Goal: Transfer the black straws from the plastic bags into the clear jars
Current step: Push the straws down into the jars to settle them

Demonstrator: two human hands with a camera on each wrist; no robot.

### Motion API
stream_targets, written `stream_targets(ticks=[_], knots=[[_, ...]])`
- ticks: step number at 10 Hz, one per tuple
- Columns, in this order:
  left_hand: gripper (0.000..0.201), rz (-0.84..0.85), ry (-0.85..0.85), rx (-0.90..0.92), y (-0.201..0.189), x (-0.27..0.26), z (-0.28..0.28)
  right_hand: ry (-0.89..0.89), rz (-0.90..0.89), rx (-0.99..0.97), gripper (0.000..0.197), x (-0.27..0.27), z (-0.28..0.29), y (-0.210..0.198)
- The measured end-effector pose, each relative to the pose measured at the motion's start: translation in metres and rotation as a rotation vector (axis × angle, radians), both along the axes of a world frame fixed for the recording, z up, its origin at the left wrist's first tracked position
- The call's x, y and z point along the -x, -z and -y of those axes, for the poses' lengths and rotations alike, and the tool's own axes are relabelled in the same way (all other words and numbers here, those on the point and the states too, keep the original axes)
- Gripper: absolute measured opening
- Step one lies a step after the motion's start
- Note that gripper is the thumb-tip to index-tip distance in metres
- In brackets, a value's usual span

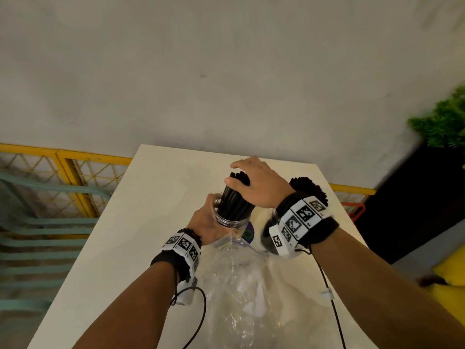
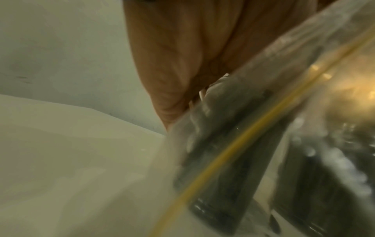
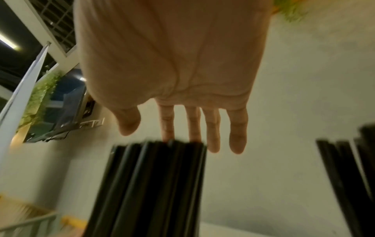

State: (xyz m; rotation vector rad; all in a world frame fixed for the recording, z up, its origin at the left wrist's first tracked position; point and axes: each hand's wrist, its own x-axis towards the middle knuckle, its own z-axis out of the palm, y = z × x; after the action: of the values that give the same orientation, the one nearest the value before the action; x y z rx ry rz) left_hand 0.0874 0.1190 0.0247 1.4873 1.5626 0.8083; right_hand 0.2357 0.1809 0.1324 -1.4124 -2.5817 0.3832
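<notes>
Under the right hand (image 1: 254,183), black straws' (image 1: 235,201) tips hide; left hand (image 1: 205,222) grips jar (image 1: 230,220).

My left hand (image 1: 205,220) hides its fingers behind the clear jar (image 1: 232,221) they grip. Just right of the grip, my wrist band (image 1: 299,222) covers most of a second jar (image 1: 266,233). Under the grip a purple-green thing (image 1: 249,233) peeks out, unidentifiable. The plastic bag (image 2: 263,144) blurs my left wrist view.
</notes>
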Motion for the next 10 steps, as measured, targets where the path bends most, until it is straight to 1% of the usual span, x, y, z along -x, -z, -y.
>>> stream_targets(ticks=[1,2,3,4,5,6,7,8,9,10], knots=[[0.108,-0.04,-0.017,0.016,-0.004,-0.003,0.0,0.007,0.041,0.005,0.046,0.012,0.007,0.018],[0.114,-0.03,0.0,0.052,-0.006,-0.005,-0.001,0.021,0.017,0.035,0.051,0.01,0.01,0.009],[0.147,0.093,0.003,0.113,-0.004,0.005,-0.004,-0.011,-0.077,-0.07,0.048,-0.01,0.03,-0.02],[0.138,0.146,-0.093,0.124,-0.013,0.025,0.009,-0.038,-0.111,-0.196,0.038,-0.059,0.086,-0.05],[0.086,0.051,-0.262,0.002,-0.038,0.046,0.049,-0.002,0.075,-0.099,0.044,-0.123,0.159,-0.057],[0.022,-0.16,-0.277,-0.174,-0.059,0.041,0.1,0.254,0.181,0.09,0.044,-0.165,0.199,-0.002],[0.017,-0.19,-0.182,-0.213,-0.068,-0.003,0.137,0.415,0.046,0.105,0.058,-0.196,0.218,0.104],[0.092,-0.335,0.017,-0.031,-0.049,-0.051,0.145,0.367,0.143,0.057,0.062,-0.211,0.222,0.172],[0.133,-0.517,0.148,0.257,-0.018,-0.088,0.14,0.295,-0.081,-0.168,0.051,-0.191,0.196,0.208],[0.128,-0.586,0.134,0.353,0.013,-0.1,0.138,0.326,0.311,0.564,0.041,-0.206,0.189,0.172]])
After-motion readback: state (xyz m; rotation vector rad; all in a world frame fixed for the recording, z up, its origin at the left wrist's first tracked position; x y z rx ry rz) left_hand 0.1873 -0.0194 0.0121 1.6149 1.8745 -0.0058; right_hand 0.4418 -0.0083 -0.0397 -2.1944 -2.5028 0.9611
